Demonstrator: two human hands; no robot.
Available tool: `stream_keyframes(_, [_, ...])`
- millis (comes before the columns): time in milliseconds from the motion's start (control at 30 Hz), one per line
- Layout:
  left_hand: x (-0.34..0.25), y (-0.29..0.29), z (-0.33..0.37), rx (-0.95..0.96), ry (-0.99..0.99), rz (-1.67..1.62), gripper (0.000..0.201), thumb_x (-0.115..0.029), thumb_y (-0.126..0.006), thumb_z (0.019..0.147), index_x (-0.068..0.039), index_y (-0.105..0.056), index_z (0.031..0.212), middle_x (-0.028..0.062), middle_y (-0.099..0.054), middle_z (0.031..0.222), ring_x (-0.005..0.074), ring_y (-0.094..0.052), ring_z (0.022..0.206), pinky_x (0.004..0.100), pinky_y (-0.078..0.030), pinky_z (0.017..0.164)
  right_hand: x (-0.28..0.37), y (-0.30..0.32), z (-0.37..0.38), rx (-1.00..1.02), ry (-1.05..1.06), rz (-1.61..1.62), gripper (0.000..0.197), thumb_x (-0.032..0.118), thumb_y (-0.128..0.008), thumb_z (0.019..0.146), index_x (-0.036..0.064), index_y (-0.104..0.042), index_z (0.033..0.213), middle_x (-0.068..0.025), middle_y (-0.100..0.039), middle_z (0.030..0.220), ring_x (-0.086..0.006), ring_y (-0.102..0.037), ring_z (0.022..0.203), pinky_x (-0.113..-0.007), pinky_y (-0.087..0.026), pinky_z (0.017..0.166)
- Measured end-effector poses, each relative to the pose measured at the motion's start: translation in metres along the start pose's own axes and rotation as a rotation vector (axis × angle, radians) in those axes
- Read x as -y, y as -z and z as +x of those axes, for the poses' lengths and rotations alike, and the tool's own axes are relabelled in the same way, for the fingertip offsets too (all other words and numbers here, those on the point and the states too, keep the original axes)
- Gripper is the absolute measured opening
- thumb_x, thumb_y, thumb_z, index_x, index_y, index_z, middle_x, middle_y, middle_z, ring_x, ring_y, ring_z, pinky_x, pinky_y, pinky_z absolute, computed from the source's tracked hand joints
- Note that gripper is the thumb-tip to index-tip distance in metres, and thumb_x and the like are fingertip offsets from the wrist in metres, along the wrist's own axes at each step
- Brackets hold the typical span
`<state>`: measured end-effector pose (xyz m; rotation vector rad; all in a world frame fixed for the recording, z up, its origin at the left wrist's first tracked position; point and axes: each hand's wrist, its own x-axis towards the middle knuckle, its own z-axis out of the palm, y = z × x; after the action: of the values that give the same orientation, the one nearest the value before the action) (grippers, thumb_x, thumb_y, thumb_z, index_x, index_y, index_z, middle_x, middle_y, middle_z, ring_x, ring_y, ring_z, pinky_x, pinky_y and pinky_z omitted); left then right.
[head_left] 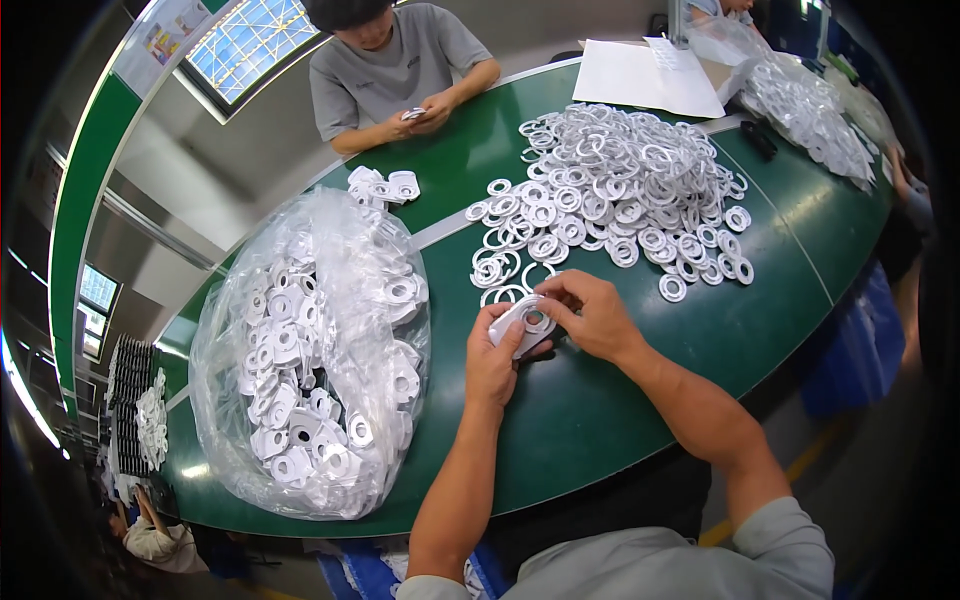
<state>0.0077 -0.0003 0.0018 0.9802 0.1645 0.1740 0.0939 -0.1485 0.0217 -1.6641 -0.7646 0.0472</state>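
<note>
Near the middle of the table, my left hand (pixel 492 362) grips a white plastic part (pixel 508 333) with a round, ringed hole, thumb across its face. The part is held tilted above the tabletop. My right hand (pixel 600 318) pinches the part's upper right rim between thumb and fingers. Whether a separate ring lies under those fingertips I cannot tell. Just beyond my hands, several loose white rings (pixel 497 268) lie at the near edge of a large heap of white rings (pixel 640 185).
Left of my arms stands a clear plastic bag (pixel 225 400) full of similar white parts (pixel 285 335). A few white parts (pixel 385 187) lie behind it on the green table (pixel 590 430). Across sits a person (pixel 395 75) holding a small white thing. White sheets (pixel 640 80) and another filled bag (pixel 805 115) lie far right.
</note>
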Motion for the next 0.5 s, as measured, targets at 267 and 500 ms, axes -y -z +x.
stream_keyframes(267, [0.002, -0.011, -0.001, -0.116, -0.138, 0.455, 0.013, -0.01, -0.063, 0.089, 0.002, -0.06, 0.091, 0.0056, -0.065, 0.083, 0.0101, -0.06, 0.077, 0.0237, -0.047, 0.071, 0.006, 0.011, -0.003, 0.131, -0.024, -0.078, 0.013, 0.011, -0.067, 0.083, 0.0006, -0.062, 0.089, -0.0096, -0.061, 0.078, -0.0189, -0.061, 0.066, -0.031, -0.048, 0.061])
stream_keyframes(500, [-0.002, -0.004, 0.0, -0.178, -0.313, 0.612, 0.01, -0.008, -0.062, 0.088, 0.001, -0.061, 0.09, 0.0041, -0.064, 0.081, 0.0092, -0.057, 0.074, 0.0223, -0.045, 0.069, 0.0, -0.009, -0.001, 0.075, -0.073, -0.049, 0.015, 0.013, -0.066, 0.086, 0.0003, -0.063, 0.094, -0.0049, -0.064, 0.079, -0.0115, -0.06, 0.068, -0.027, -0.048, 0.061])
